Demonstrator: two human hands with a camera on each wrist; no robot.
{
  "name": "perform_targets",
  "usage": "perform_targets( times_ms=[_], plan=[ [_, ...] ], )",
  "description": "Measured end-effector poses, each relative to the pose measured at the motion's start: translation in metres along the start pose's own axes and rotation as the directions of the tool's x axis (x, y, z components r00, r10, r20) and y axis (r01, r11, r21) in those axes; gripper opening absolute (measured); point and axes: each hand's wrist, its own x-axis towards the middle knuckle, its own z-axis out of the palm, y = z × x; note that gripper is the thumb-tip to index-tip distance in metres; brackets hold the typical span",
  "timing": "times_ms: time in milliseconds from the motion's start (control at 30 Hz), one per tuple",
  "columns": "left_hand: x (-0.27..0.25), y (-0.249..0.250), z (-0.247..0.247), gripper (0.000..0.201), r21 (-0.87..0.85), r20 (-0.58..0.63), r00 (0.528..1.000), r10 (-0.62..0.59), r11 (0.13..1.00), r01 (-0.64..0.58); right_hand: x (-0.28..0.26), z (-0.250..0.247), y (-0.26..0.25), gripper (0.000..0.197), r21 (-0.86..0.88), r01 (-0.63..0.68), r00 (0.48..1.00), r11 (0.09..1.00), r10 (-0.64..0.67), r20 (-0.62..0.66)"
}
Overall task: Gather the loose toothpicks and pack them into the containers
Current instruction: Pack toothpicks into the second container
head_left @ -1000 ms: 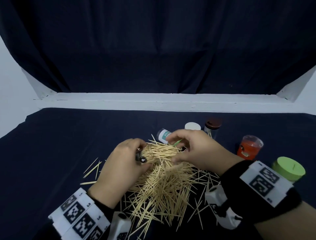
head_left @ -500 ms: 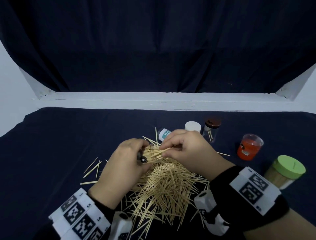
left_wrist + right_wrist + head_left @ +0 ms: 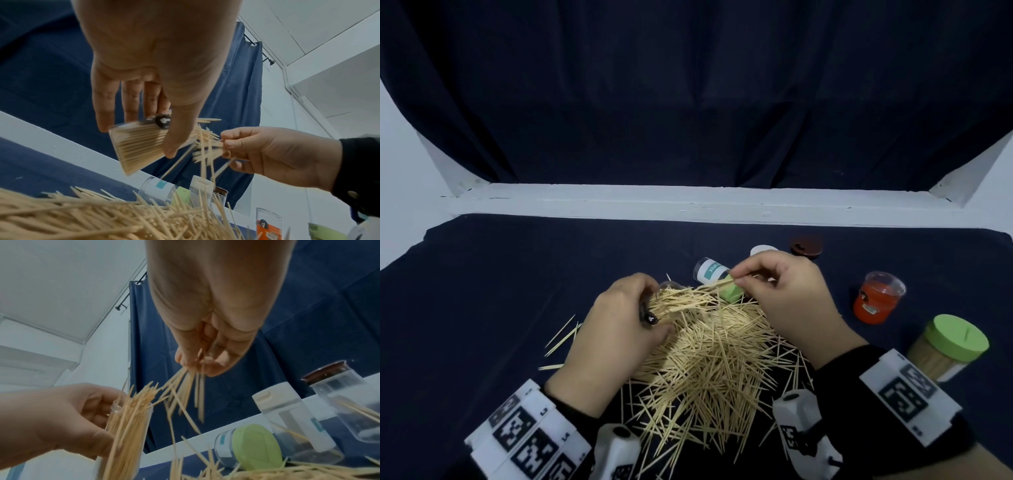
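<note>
A big heap of loose toothpicks (image 3: 715, 356) lies on the dark cloth in front of me. My left hand (image 3: 650, 308) grips a small clear container (image 3: 139, 142), tipped on its side and packed with toothpicks, its mouth facing right. My right hand (image 3: 736, 279) pinches a small bunch of toothpicks (image 3: 185, 382) just at that mouth (image 3: 131, 404). The bunch fans out, and some sticks hang loose below the fingers. In the head view the left hand hides most of the container.
Behind the heap lies a clear teal-labelled container (image 3: 710, 270) with a green lid (image 3: 731, 291). Farther back stand a white-capped container (image 3: 762, 250) and a brown-lidded jar (image 3: 806, 246). On the right are an orange container (image 3: 876, 301) and a full green-lidded one (image 3: 948, 346). Stray toothpicks (image 3: 561, 334) lie left.
My right hand has picked a bunch of toothpicks off the heap and brought it to the mouth of the container. The left hand has barely moved.
</note>
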Motion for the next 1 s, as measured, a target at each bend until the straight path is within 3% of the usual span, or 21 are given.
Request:
perform_targets(
  times_ms=[100,267,333,400,467,533,733,1000],
  plan=[
    [0.0,0.0,0.001,0.04,-0.014,0.006,1.0,-0.002,1.0,0.003,-0.005,0.004,0.0,0.017,-0.038,-0.052,0.996,0.998,0.055,0.077],
    [-0.001,0.004,0.002,0.036,-0.012,0.01,1.0,0.029,1.0,-0.029,-0.014,0.019,-0.003,0.037,0.102,-0.124,0.977,0.987,0.103,0.186],
    [-0.001,0.006,0.002,0.036,-0.011,0.016,0.999,0.048,0.999,-0.048,-0.014,0.025,-0.001,0.027,0.105,-0.061,0.987,0.993,0.044,0.155],
    [-0.002,0.009,0.002,0.036,0.01,0.022,0.997,0.067,0.998,-0.068,-0.013,0.031,0.0,0.017,0.018,0.115,0.988,0.993,-0.116,0.099],
    [-0.002,0.012,0.001,0.037,0.04,0.018,0.995,0.098,0.994,-0.098,-0.013,0.037,0.0,0.013,-0.081,0.291,0.955,0.953,-0.285,0.086],
    [-0.003,0.012,0.001,0.037,0.051,0.024,0.99,0.14,0.989,-0.141,-0.013,0.041,-0.002,0.011,-0.169,0.39,0.92,0.905,-0.377,0.102],
    [-0.004,0.007,0.001,0.038,0.063,0.004,0.98,0.199,0.978,-0.199,-0.007,0.03,-0.006,0.014,-0.206,0.352,0.934,0.913,-0.327,0.147],
    [-0.006,0.013,0.003,0.041,-0.069,-0.03,0.98,0.199,0.977,-0.201,-0.012,0.036,-0.008,0.011,-0.177,0.467,0.884,0.866,-0.452,0.118]
  ],
)
